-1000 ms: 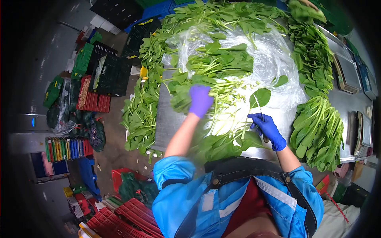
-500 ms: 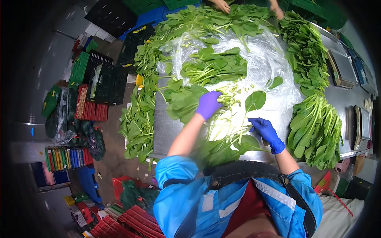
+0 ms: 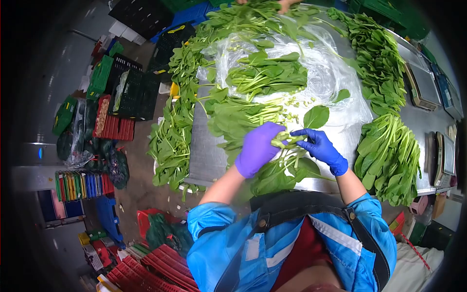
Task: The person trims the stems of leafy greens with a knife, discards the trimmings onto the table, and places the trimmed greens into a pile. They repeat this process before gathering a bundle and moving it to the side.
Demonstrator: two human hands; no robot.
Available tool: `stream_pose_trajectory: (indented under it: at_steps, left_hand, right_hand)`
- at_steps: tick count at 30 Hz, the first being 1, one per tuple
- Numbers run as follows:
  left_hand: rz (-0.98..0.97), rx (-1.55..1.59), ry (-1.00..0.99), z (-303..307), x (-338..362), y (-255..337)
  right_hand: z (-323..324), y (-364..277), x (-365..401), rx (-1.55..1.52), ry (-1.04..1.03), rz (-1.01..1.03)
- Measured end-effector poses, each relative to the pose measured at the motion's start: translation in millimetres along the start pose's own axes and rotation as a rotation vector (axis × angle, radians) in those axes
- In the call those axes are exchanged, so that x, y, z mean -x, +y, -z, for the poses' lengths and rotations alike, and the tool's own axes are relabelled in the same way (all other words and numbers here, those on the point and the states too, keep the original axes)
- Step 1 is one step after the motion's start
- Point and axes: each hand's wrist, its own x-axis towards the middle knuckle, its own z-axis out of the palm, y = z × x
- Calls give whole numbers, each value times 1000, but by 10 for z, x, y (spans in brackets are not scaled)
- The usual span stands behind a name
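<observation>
My left hand (image 3: 259, 148), in a purple glove, is closed around the stem ends of a few leafy greens (image 3: 272, 176) near the table's front edge. Against the same stems, my right hand (image 3: 321, 150) in a blue glove has its thumb and fingers pinched together. Whether it also holds a tool is hidden. A single leaf (image 3: 316, 117) lies just above my right hand. Beyond my left hand are a loose pile of greens (image 3: 231, 121) and a neat bunch (image 3: 267, 75) on clear plastic film (image 3: 335, 80). Small cut stem pieces (image 3: 291, 117) are scattered beside them.
Stacked greens (image 3: 379, 63) and a bundle (image 3: 387, 155) line the right side, next to weighing scales (image 3: 421, 80). A co-worker's hands (image 3: 287, 5) are at the far edge. Crates (image 3: 138, 95) stand left of the metal table (image 3: 200, 155).
My left hand has drawn nearer to me and down, now around stems close to my right hand. My right hand has moved slightly left and up to those stems. The co-worker's hands have shifted.
</observation>
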Motion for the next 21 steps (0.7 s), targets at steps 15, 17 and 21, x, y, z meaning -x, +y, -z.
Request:
stream_pose_trajectory:
  at_steps: [15,17,21]
  left_hand:
    - [110,219,-259,-477,100,-109]
    - [158,353,-281,-419,105,-110]
    - [151,399,-105,-297,144,-246]
  right_hand:
    - [-131,421,135,517,101,103]
    - [-126,496,110,536,111,133]
    - [14,830,93,484,99,-3]
